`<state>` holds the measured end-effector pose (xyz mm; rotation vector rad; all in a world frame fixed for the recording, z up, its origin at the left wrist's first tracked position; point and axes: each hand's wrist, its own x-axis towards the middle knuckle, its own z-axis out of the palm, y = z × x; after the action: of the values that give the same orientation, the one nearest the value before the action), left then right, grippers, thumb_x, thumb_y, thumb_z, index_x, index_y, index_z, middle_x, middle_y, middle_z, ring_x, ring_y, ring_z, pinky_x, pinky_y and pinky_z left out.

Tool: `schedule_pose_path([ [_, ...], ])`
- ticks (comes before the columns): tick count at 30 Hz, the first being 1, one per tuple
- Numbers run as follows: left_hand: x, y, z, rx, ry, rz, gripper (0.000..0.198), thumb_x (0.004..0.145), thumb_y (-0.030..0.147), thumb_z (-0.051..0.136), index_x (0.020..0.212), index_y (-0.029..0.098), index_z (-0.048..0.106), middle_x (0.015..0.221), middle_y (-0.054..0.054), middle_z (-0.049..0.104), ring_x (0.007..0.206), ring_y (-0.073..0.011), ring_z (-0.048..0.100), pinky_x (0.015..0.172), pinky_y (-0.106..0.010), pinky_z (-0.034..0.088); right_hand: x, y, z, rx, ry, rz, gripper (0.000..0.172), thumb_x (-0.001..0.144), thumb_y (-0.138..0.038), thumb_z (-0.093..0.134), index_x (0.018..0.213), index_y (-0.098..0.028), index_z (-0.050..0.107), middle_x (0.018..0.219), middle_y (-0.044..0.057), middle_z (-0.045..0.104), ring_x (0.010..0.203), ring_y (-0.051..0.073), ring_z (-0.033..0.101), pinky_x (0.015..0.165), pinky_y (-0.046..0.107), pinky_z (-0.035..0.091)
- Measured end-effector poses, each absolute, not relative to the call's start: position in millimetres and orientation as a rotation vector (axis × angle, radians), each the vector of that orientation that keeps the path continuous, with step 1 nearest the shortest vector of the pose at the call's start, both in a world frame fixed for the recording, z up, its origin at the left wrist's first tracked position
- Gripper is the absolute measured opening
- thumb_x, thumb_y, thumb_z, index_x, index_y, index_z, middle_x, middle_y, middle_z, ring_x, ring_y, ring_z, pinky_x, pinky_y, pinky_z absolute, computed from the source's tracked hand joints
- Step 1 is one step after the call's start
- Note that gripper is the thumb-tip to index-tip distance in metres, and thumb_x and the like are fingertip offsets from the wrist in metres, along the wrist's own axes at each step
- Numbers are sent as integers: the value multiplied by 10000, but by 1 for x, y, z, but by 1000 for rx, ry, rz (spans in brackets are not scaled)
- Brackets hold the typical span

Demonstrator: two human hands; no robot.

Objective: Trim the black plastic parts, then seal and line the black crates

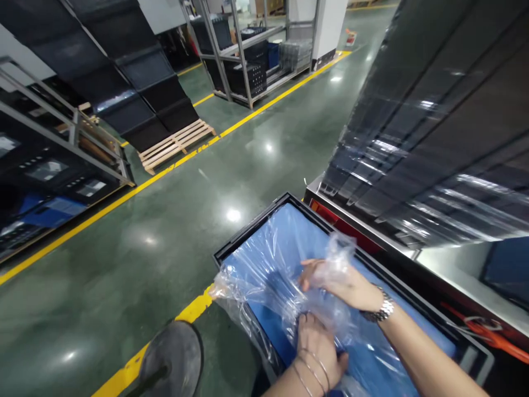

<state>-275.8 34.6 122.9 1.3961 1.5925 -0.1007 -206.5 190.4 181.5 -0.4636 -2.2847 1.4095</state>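
As I watch from afar through the head camera, my concern sits with the clear plastic film (pixel 264 281) bunched across a flat blue panel (pixel 268 242) inside a black-rimmed frame (pixel 248 234). The left hand (pixel 318 347), wearing thin bangles, has its fingers clenched into the film near the frame's lower edge. The right hand (pixel 330 281), with a metal-link wristwatch (pixel 382 309), pinches a gathered fold of it near the frame's middle.

A hard tug could tear the thin film, and its slick surface could slide out of the fingers. A loose tail trails past the frame's left corner towards a yellow floor line (pixel 194 309), where it could snag. The frame's upper-right edge lies close to a stainless-steel edge (pixel 359 220), so knuckles could catch there.

By my count: two hands, one watch, one frame, one blue panel, one wooden pallet (pixel 176 144) under a leaning stack of black panels (pixel 144 82), and one round black disc base (pixel 171 358) near the frame. The plastic-wrapped dark panels (pixel 417 138) at right are too tightly stacked to count.
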Motion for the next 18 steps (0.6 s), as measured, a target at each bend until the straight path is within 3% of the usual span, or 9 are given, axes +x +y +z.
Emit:
schedule_pose_path([
  [2,-273,30,117,1329,1553,-52,682,843,425,543,1442,148,372,1510,-154,338,1404,-390,241,1176,-597,89,-216,175,166,-462,-2414,1383,303,916,-326,352,779,-202,593,670,20,661,612,153,630,676,281,538],
  [3,-271,29,115,1292,1556,-25,668,848,396,536,1451,176,354,1520,-130,323,1412,-392,222,1173,-611,88,-221,166,158,-497,-2465,1337,217,853,-296,407,784,-204,591,646,14,648,572,161,608,639,289,525],
  [4,-269,28,112,1263,1571,7,658,844,359,540,1451,188,355,1514,-120,338,1408,-397,232,1171,-618,108,-224,157,149,-541,-2516,1272,162,781,-270,450,814,-202,594,641,18,642,567,180,598,649,318,518],
  [6,-264,25,110,1251,1600,79,653,822,276,551,1443,181,376,1484,-126,391,1388,-401,281,1173,-604,157,-228,138,132,-644,-2604,1109,259,668,-219,482,895,-185,602,634,40,630,583,227,588,706,395,500],
  [10,-272,-5,116,1273,1668,207,582,816,247,511,1387,142,472,1439,-166,451,1344,-385,372,1161,-559,247,-225,112,100,-821,-2643,804,273,620,-117,470,858,-158,597,638,106,612,624,275,577,707,430,455],
  [14,-319,-76,127,1428,1604,635,395,828,247,508,1206,281,619,1217,-74,642,1197,-262,536,1114,-453,358,-216,103,75,-782,-2585,677,363,537,-107,503,884,-154,598,695,101,643,711,278,590,736,412,443],
  [16,-349,-107,130,1228,1942,845,311,849,258,510,1135,285,630,1227,-74,626,1202,-242,528,1104,-452,356,-213,101,67,-773,-2558,655,415,520,-104,503,922,-149,597,719,97,651,743,276,585,764,417,435],
  [18,-370,-120,127,623,2268,923,348,810,333,597,1139,221,582,1301,-129,567,1259,-265,486,1085,-455,372,-212,100,63,-776,-2536,643,416,526,-112,507,930,-151,594,719,93,646,748,275,575,775,422,429],
])
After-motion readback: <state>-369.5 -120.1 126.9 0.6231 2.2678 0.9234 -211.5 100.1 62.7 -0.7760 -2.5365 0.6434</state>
